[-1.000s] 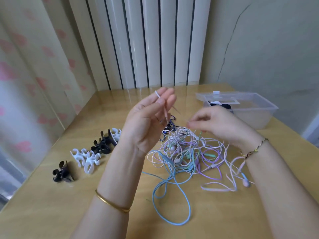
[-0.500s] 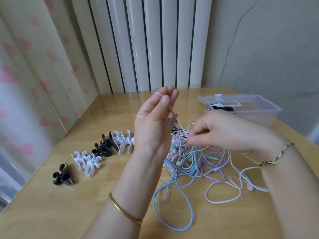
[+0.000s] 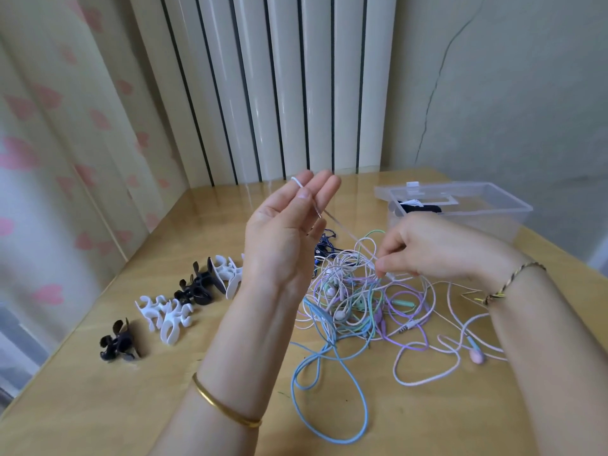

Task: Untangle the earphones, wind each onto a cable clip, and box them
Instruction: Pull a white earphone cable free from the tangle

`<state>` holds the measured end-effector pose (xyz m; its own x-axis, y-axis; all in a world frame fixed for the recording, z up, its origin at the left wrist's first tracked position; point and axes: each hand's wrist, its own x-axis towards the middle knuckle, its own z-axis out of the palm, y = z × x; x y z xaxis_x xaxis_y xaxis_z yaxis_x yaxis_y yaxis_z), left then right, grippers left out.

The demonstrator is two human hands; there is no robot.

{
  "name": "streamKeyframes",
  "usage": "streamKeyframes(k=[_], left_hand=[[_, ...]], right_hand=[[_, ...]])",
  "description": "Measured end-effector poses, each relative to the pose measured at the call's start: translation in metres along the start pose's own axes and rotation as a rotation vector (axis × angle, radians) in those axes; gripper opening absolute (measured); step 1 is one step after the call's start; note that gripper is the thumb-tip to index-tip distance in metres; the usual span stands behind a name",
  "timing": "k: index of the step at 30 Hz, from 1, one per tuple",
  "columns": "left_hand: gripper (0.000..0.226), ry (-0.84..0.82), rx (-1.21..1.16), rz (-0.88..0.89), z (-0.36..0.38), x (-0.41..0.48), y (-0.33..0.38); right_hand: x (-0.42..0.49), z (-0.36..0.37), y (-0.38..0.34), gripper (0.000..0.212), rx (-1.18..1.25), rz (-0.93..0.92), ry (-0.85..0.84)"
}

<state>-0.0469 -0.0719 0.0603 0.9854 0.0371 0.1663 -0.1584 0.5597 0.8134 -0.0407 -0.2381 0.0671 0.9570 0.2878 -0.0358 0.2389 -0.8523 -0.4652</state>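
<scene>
A tangle of earphones [image 3: 355,297] in white, pink, purple, green and blue lies mid-table. My left hand [image 3: 283,238] is raised above it, palm towards me and fingers straight up. A white earphone cable [image 3: 345,232] loops over its fingertips, pinned by the thumb. The cable runs taut, down and right, to my right hand [image 3: 424,248], which pinches it just above the tangle. A row of black and white cable clips [image 3: 164,314] lies at the left. The clear plastic box [image 3: 493,205] stands open at the back right, with a dark item inside.
A long blue cable loop [image 3: 329,390] trails towards the table's front edge. A pink earbud [image 3: 477,357] and its cable lie at the right. White radiator panels [image 3: 296,93] and a curtain [image 3: 49,159] close off the back and left of the wooden table [image 3: 98,406].
My right hand has taken the white cable and drawn it down and right from the left hand's fingertips, so it now runs taut. My left hand stays raised.
</scene>
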Motion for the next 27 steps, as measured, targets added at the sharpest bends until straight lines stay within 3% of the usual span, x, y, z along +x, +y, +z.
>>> streamKeyframes(k=[4, 10, 17, 22, 24, 27], left_hand=[[0.022, 0.042, -0.017, 0.038, -0.001, 0.001, -0.007], [0.021, 0.045, 0.069, 0.157, 0.002, 0.000, -0.025], [0.021, -0.075, -0.154, 0.074, 0.016, -0.007, -0.018], [0.020, -0.042, -0.093, 0.130, 0.011, -0.005, -0.030], [0.018, -0.030, 0.040, 0.159, 0.007, -0.004, -0.038], [0.014, -0.069, 0.259, 0.158, 0.000, -0.002, -0.042]], right_hand=[[-0.008, 0.000, -0.014, 0.013, -0.027, -0.116, -0.137], [-0.024, -0.010, -0.029, 0.014, 0.065, -0.262, -0.151], [-0.024, -0.008, -0.026, 0.015, -0.062, -0.199, -0.207], [-0.031, -0.014, -0.029, 0.014, -0.005, -0.254, -0.214], [-0.034, -0.017, -0.031, 0.015, -0.004, -0.266, -0.170], [-0.034, -0.026, -0.023, 0.014, 0.032, -0.244, 0.125]])
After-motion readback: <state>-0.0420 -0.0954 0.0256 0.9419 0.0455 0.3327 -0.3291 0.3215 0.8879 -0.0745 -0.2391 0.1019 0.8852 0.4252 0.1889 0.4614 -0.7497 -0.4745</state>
